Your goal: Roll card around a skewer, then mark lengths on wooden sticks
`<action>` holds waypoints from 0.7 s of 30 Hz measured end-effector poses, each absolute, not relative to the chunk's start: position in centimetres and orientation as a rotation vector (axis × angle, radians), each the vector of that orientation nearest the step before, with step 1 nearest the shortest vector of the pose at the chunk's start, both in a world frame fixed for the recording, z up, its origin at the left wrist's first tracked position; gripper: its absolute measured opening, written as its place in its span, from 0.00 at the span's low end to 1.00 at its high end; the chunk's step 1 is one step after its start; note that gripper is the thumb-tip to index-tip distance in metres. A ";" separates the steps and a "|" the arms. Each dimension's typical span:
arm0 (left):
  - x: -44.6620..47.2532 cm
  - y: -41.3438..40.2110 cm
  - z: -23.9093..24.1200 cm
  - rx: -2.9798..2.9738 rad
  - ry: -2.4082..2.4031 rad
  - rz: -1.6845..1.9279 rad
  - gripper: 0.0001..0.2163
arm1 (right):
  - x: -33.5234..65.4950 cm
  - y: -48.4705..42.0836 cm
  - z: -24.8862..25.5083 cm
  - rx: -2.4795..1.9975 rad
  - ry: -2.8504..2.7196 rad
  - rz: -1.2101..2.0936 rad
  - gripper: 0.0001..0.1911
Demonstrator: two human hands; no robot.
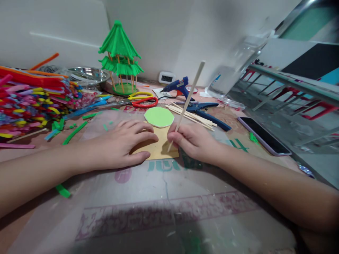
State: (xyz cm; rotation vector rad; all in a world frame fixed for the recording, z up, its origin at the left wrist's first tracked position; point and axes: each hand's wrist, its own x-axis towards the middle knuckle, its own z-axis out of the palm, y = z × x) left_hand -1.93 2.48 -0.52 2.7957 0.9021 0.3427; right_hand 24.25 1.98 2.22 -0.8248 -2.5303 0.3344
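Observation:
My right hand (pixel 193 141) pinches a thin wooden stick (pixel 192 93) upright like a pen, leaning to the right at its top. Its lower tip points down at a yellow board (pixel 159 150); whether it touches cannot be made out. My left hand (pixel 129 143) lies spread over the board's left side, fingers apart and thumb at its front edge. Just beyond the board is a light green octagonal piece (pixel 159 117). More wooden sticks (pixel 201 120) lie behind my right hand.
A green two-tier pavilion model (pixel 120 58) stands at the back. Around it are a heap of pipe cleaners (pixel 34 98), scissors (pixel 144 100), a blue glue gun (pixel 174 86), blue-handled pliers (pixel 209 111), a small clock (pixel 166 77), a clear jug (pixel 235 65) and a phone (pixel 262 135).

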 end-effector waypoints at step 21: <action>-1.3 1.9 0.5 2.671 0.969 0.344 0.19 | 23.5 3.4 1.0 -1.133 -1.634 1.096 0.24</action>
